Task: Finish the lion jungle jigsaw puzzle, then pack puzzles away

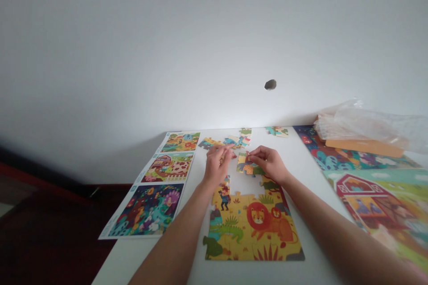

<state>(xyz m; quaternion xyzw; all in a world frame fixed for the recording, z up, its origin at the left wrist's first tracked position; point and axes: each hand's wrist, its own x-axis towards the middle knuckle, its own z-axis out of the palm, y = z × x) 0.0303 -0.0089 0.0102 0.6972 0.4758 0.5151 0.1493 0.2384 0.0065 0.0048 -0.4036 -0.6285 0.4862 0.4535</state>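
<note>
A partly assembled jigsaw puzzle [250, 227] with lions, a crocodile and a small figure lies on the white table, with a gap along its upper part. My right hand [270, 164] pinches the edge of a few joined puzzle pieces [246, 164], just beyond that gap. My left hand [216, 164] is above the puzzle's upper left side, its thumb and fingers drawn together; what they hold, if anything, I cannot make out. Loose puzzle pieces [236, 141] are scattered beyond my hands, and another small cluster of pieces [277, 131] sits near the wall.
On the left lies a sheet [169, 167] printed with three pictures. To the right are a farm-scene puzzle [374, 191] and a dark-coloured puzzle [312, 142], partly under an orange-brown packet [364, 146] and clear plastic wrapping [364, 120]. A white wall [214, 53] with a hole stands behind the table.
</note>
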